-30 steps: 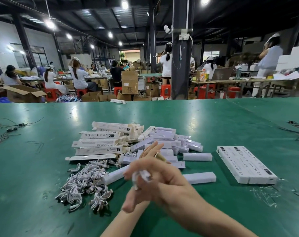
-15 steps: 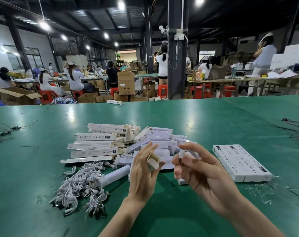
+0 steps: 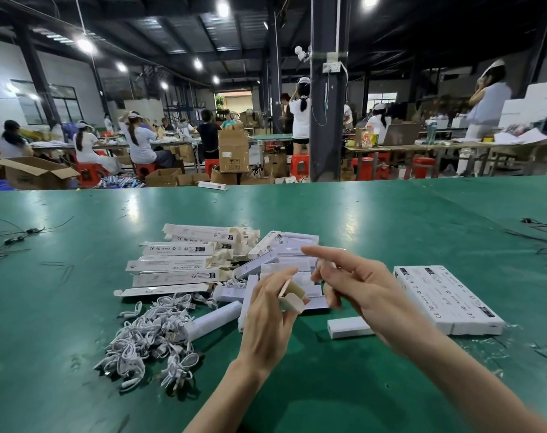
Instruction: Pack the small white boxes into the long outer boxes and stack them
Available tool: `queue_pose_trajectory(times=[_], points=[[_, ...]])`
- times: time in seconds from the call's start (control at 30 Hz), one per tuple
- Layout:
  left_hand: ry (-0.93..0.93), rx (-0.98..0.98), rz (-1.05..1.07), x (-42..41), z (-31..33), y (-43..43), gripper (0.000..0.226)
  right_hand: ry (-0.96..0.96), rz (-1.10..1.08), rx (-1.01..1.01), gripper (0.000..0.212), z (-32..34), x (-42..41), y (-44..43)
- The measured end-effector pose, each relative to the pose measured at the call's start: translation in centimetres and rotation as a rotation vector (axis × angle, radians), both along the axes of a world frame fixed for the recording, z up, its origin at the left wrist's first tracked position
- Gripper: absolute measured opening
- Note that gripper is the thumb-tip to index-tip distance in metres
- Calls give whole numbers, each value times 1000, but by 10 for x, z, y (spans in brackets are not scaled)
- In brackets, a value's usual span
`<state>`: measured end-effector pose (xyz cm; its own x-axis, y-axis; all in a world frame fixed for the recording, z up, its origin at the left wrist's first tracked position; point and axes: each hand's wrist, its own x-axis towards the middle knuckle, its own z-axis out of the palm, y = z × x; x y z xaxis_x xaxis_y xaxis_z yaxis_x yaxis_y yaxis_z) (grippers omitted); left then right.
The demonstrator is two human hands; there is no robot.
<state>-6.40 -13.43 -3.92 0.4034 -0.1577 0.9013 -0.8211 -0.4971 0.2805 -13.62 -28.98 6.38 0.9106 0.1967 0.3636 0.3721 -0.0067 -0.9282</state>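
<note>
My left hand [image 3: 267, 317] grips a long outer box [image 3: 292, 296] by its open end, whose tan flaps point up and right. My right hand [image 3: 363, 287] hovers just right of it, index finger stretched out to the left and the other fingers curled round a small white piece that is blurred. Printed long outer boxes [image 3: 178, 264] lie piled at the back left. Small white boxes [image 3: 292, 250] are heaped behind my hands. One small white box [image 3: 348, 327] lies under my right hand and another [image 3: 216, 318] left of my left hand. A flat row of packed boxes [image 3: 447, 300] sits on the right.
A tangle of white cables [image 3: 153, 342] lies at the front left on the green table [image 3: 391, 220]. Thin black wires lie at the left edge [image 3: 12, 235] and the right edge [image 3: 544, 235]. Beyond the table are a dark pillar [image 3: 325, 120], cartons and seated workers.
My hands have come apart: the right one moved right and stretched out its index finger. The left hand still holds the open box end.
</note>
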Motion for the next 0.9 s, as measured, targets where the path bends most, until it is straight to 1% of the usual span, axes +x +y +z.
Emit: queue_pose_trajectory(times=[0.03, 0.1, 0.17, 0.23, 0.37, 0.53, 0.63, 0.7, 0.8, 0.87, 0.9], points=[[14, 1, 2, -1, -1, 0, 74, -54, -28, -75, 36, 0, 0, 2], [41, -5, 6, -2, -1, 0, 78, -103, -58, -178, 39, -1, -1, 6], [71, -8, -7, -1, -2, 0, 81, -175, -141, -311, 32, 0, -3, 9], [113, -21, -34, 0, -3, 1, 72, -248, -201, -409, 28, 0, -6, 11], [105, -27, -36, -2, -1, 1, 55, -325, -264, -514, 14, 4, -10, 8], [92, -2, -32, -4, 4, -1, 46, -342, -249, -613, 19, 7, -14, 8], [95, 2, -53, -7, 6, -1, 31, -281, -261, -631, 20, 8, -13, 8], [83, 19, -32, -7, 7, -1, 36, -242, -262, -653, 20, 10, -12, 8], [61, 63, 17, -4, 5, -1, 57, -248, -293, -700, 14, 12, -11, 10], [51, 101, 29, -4, 6, -1, 61, -202, -311, -677, 14, 13, -9, 11], [42, 116, 33, -5, 6, -2, 59, -165, -308, -650, 16, 14, -7, 12]])
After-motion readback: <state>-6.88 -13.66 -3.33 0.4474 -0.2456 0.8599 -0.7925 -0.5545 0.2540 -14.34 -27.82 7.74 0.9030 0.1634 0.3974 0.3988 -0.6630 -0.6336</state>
